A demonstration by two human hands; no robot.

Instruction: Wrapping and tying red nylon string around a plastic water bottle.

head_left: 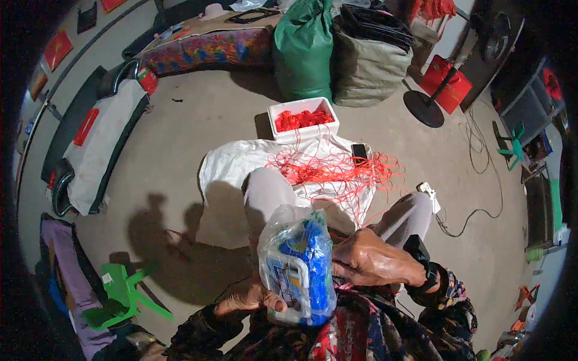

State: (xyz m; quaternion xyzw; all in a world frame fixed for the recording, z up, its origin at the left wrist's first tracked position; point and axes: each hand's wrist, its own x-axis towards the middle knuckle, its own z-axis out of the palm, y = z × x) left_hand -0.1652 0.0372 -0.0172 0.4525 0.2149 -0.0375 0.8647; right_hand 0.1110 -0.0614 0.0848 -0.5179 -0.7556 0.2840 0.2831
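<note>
A blue and white package [313, 265] in crinkled clear plastic stands upright in front of my body, at my lap. My left hand [256, 301] grips its lower left side, with the thumb across the front. My right hand [373, 259] is closed in a fist at the package's right side. Whatever its fingers hold there is hidden. Beyond my knees, a loose tangle of red cord [325, 171] lies on a white cloth [232, 165]. Behind it, a white foam box [307, 133] contains bundled red cord [303, 120].
A black phone [359, 153] lies by the cord, and a white power strip [428, 195] sits beside my right knee. A green sack [304, 54], a pale sack [367, 72] and a fan base [424, 109] stand farther off. A green stool [123, 295] is at left.
</note>
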